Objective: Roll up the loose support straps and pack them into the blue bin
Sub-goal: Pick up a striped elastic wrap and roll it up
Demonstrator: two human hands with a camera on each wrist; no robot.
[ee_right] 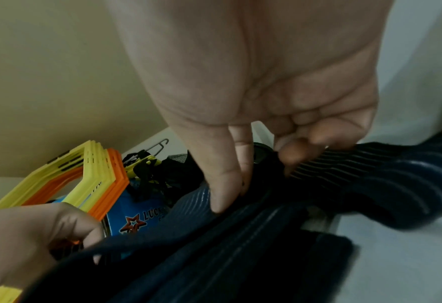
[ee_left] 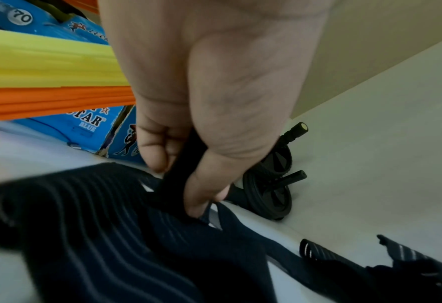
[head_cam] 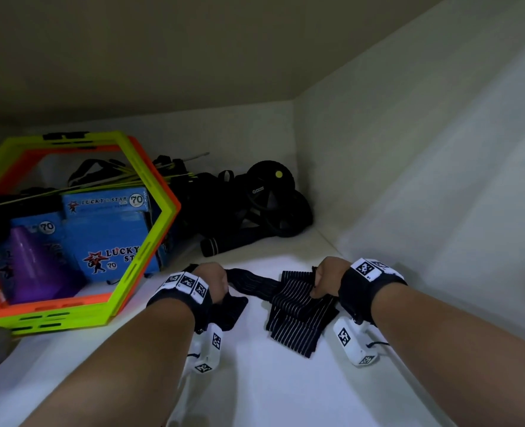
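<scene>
A dark navy support strap (head_cam: 295, 306) with thin pale stripes lies loosely folded on the white shelf (head_cam: 255, 380), stretched between both hands. My left hand (head_cam: 215, 280) pinches its plain dark end (ee_left: 181, 164) between thumb and curled fingers. My right hand (head_cam: 324, 278) grips the striped folds (ee_right: 344, 170) from above with curled fingers. A loose end (head_cam: 233, 309) trails under my left wrist. A second rolled strap (head_cam: 224, 243) lies farther back by the black gear. No blue bin shows in any view.
Yellow-green and orange hexagonal frames (head_cam: 144, 229) lean at the left over blue Lucky Star boxes (head_cam: 107, 238). A black ab roller (head_cam: 273, 201) and dark bags sit in the back corner. White walls close the shelf at right and back.
</scene>
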